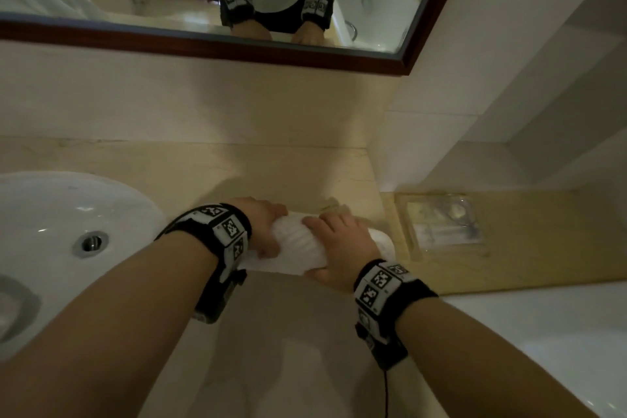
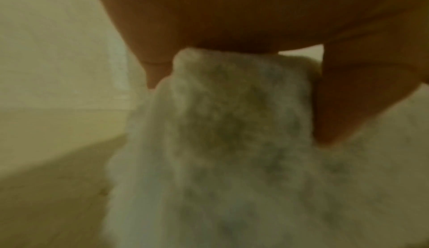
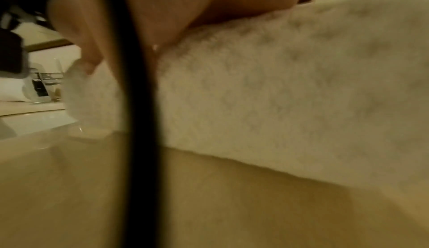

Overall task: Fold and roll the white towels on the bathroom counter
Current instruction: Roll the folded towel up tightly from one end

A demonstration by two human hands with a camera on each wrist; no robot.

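Nearest me, my left hand point(image 1: 261, 226) and right hand point(image 1: 339, 248) both curl over the thick white terry towel roll point(image 1: 298, 244), each grip wrapped round it, thumbs on my side. The roll lies on the beige stone counter point(image 1: 271, 176), long axis running left to right, right of the white oval basin point(image 1: 61, 214). Beyond it, nearer my right hand, sits a clear plastic tray point(image 1: 441, 224).

1. Towel point(image 1: 298, 248): white terry cloth, nubbly, with a ribbed look from above.
2. Counter point(image 1: 288, 173): beige stone, polished and faintly veined.
3. Sink point(image 1: 51, 214): glossy white ceramic; its drain point(image 1: 91, 243) is shiny metal.
4. Mirror frame point(image 1: 203, 47): dark, smooth wood.
5. Tray point(image 1: 441, 224): clear, glossy plastic or glass.
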